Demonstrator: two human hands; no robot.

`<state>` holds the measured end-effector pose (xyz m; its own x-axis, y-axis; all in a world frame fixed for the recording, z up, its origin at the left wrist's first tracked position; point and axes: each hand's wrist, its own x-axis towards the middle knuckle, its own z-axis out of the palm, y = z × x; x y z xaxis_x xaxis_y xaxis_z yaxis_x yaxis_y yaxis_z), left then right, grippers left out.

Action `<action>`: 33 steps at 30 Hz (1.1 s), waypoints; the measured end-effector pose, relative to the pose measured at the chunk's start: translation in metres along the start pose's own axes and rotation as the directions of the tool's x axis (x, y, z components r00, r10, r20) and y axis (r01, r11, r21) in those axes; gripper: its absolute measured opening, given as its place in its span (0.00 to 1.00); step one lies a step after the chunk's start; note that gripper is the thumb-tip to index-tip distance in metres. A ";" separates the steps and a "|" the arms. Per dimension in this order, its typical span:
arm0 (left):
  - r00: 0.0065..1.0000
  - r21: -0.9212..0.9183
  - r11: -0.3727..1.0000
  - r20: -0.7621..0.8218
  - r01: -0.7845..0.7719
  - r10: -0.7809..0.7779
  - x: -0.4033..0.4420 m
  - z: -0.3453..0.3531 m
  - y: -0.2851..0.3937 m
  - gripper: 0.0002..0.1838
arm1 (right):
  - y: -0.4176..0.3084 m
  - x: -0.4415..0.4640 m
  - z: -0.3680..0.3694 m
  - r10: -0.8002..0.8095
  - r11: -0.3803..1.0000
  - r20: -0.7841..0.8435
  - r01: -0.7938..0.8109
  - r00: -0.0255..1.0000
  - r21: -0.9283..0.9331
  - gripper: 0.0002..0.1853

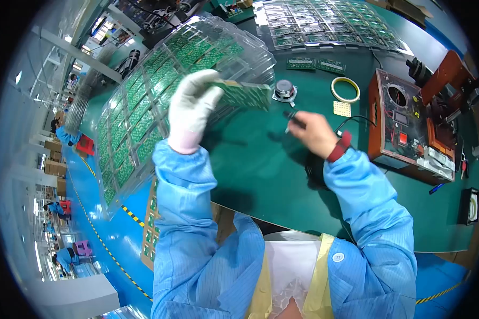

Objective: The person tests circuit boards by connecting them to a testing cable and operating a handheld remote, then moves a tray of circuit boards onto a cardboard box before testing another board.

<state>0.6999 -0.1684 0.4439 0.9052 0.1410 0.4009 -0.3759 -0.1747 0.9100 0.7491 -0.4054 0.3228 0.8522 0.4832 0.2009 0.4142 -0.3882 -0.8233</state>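
My left hand [192,109], in a white glove, grips one end of a green circuit board [245,94], raised above the green table. To its right, my bare right hand [313,132], with a red band at the wrist, pinches a small black object [291,118] that I cannot make out clearly. Just beyond the board's right end lies a round speaker-like part [285,90]. Clear trays of green boards [143,106] are stacked beside and behind my left hand.
A wooden-sided test box [375,117] with a red button stands at the right. A yellow tape roll [345,89], a yellow label sheet [342,109] and two boards [302,64] lie behind my right hand. Another board tray [324,24] sits at the back.
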 end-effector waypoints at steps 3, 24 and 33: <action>0.956 0.017 0.989 0.254 0.148 -0.147 -0.014 0.031 -0.038 0.17 | 0.005 0.007 -0.037 0.232 0.890 -0.116 -0.163 0.966 0.426 0.03; 0.863 -0.152 0.863 0.251 0.482 -0.438 -0.046 0.097 -0.121 0.13 | 0.002 0.015 -0.031 -0.087 0.972 -0.026 0.079 0.996 -0.220 0.05; 0.940 0.020 0.959 0.194 0.283 -0.281 -0.055 0.099 -0.129 0.13 | 0.000 0.009 -0.020 -0.200 0.937 -0.027 0.183 0.979 -0.298 0.10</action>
<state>0.7185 -0.2503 0.2946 0.9949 -0.0077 0.1006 -0.1006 -0.1476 0.9839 0.7626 -0.4167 0.3356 0.7604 0.5296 0.3759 0.6394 -0.5093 -0.5760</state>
